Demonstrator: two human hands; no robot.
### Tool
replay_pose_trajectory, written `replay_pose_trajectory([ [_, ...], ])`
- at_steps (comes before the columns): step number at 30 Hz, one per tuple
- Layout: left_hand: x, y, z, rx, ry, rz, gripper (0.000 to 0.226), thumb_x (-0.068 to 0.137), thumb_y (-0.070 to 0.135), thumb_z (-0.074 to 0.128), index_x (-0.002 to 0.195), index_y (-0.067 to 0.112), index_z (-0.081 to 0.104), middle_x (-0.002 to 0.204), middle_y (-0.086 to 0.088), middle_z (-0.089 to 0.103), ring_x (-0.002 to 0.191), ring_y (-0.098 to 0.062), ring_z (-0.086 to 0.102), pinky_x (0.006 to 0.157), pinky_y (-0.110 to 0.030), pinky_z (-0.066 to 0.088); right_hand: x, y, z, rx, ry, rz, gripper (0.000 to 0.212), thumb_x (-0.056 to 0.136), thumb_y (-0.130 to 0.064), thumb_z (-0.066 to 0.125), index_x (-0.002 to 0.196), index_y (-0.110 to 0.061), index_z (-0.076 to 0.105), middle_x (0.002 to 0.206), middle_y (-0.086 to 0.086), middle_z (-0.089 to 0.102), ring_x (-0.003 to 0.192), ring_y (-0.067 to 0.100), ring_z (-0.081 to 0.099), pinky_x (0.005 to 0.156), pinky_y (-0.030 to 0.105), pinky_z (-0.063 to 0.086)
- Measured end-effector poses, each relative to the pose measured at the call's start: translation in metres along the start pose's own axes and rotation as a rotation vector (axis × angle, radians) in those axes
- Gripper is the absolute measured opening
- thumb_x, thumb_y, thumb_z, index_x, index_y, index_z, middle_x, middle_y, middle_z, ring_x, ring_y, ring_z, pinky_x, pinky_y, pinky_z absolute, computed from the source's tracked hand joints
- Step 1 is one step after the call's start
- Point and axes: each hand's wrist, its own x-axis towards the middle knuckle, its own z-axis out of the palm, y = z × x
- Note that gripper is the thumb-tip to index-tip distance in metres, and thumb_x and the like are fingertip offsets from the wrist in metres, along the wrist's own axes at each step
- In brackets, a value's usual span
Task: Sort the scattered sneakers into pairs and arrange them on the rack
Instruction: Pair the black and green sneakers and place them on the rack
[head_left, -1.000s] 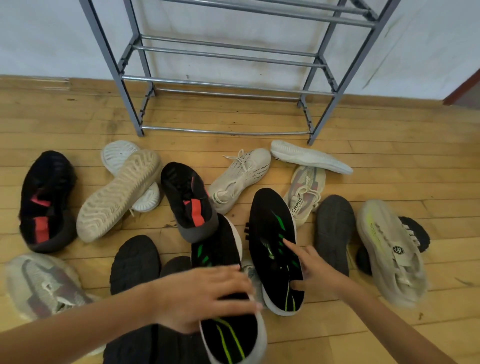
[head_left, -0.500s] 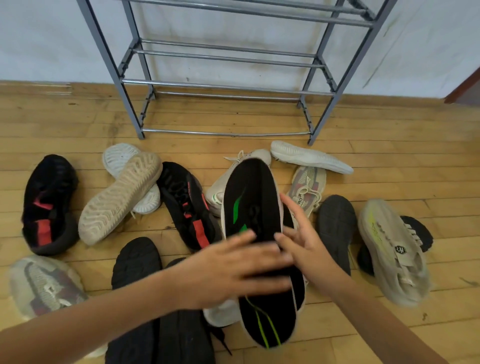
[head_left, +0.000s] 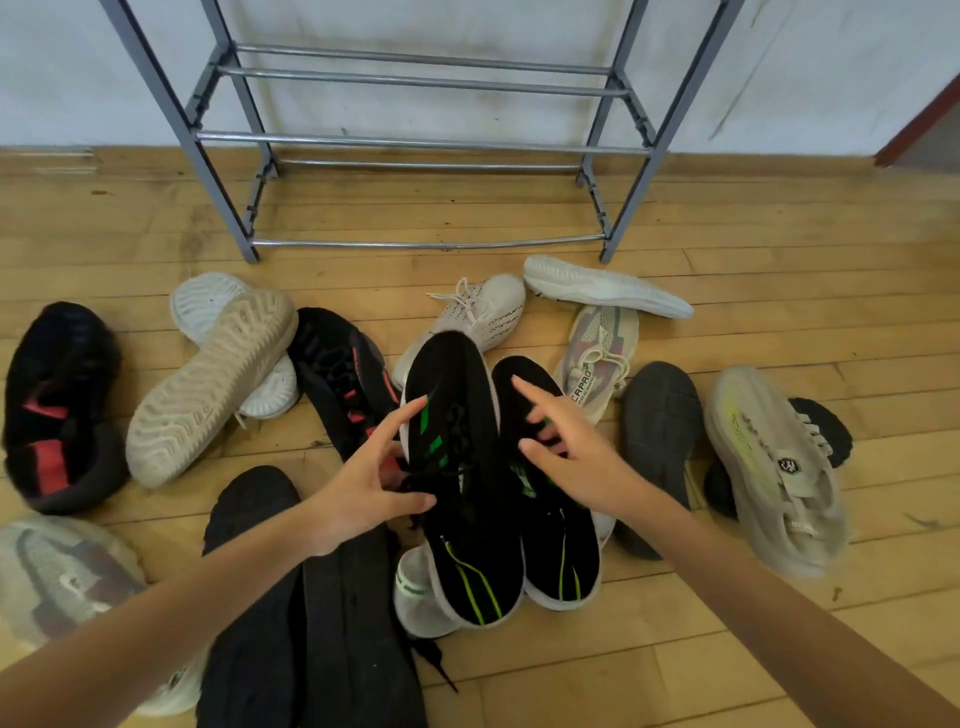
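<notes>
We are holding both forearms stretched forward, our left hand (head_left: 371, 483) and right hand (head_left: 576, 460) hovering close together, fingers spread and loosely bent.

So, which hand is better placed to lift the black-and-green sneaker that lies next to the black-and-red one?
Left, probably. The left hand lies against that black-and-green sneaker, thumb across its top; the right hand is spread above its twin.

I've got two bare forearms on my feed, slim and uncovered right to the frame's edge. The left hand (head_left: 363, 483) and right hand (head_left: 576, 457) are bare too.
</notes>
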Motion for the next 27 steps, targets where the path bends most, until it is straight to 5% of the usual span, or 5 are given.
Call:
replay_pose_trajectory([
  [2,-0.002,-0.006,-0.002,0.033,0.014,-0.036,0.096,0.076,-0.015,0.065,0.137,0.049,0.028,0.116,-0.005,0.059,0.093,-0.015,0.069,0.078,-0.027,0.057,-0.009,0.022,-0.015,-0.158,0.076,0.041,0.058,0.090,-0.019,0.058,0.138,-0.040,0.033,0.112,-0.002,0.044,0.110,0.013,0.045,0.093,0.025,0.035],
  [7,0.005,-0.011,0.006,0.101,-0.025,-0.072,0.100,0.078,-0.007,0.066,0.144,0.048,0.014,0.138,0.006,0.039,0.114,-0.015,0.056,0.076,-0.025,0.056,-0.040,0.054,0.002,0.136,-0.315,0.298,0.074,0.087,-0.004,0.061,0.145,-0.033,0.024,0.138,-0.005,0.036,0.129,0.012,0.038,0.094,0.015,0.045],
  [11,0.002,-0.019,0.015,0.099,-0.025,-0.086,0.111,0.071,0.005,0.077,0.139,0.059,0.007,0.141,0.011,0.023,0.131,-0.017,0.036,0.101,-0.041,0.047,-0.043,0.055,0.009,0.383,-0.186,0.285,0.073,0.086,0.007,0.059,0.142,-0.031,0.032,0.136,-0.008,0.041,0.114,-0.002,0.048,0.076,0.008,0.049],
  [19,0.011,0.012,-0.008,-0.036,-0.012,0.080,0.108,0.075,-0.020,0.061,0.141,0.053,0.016,0.137,0.028,0.034,0.115,0.001,0.057,0.082,-0.022,0.054,-0.035,0.040,-0.008,0.461,0.055,0.091,0.084,0.079,-0.009,0.071,0.141,-0.049,0.029,0.143,-0.019,0.044,0.130,-0.002,0.043,0.104,0.027,0.043],
  [27,0.058,0.097,-0.091,-0.070,0.018,0.182,0.105,0.074,-0.014,0.065,0.141,0.052,0.018,0.134,0.026,0.041,0.108,-0.029,0.064,0.092,-0.046,0.052,0.063,-0.029,-0.047,0.560,0.091,-0.036,0.098,0.070,-0.016,0.074,0.140,-0.057,0.019,0.141,-0.023,0.045,0.130,-0.001,0.044,0.104,0.030,0.043],
])
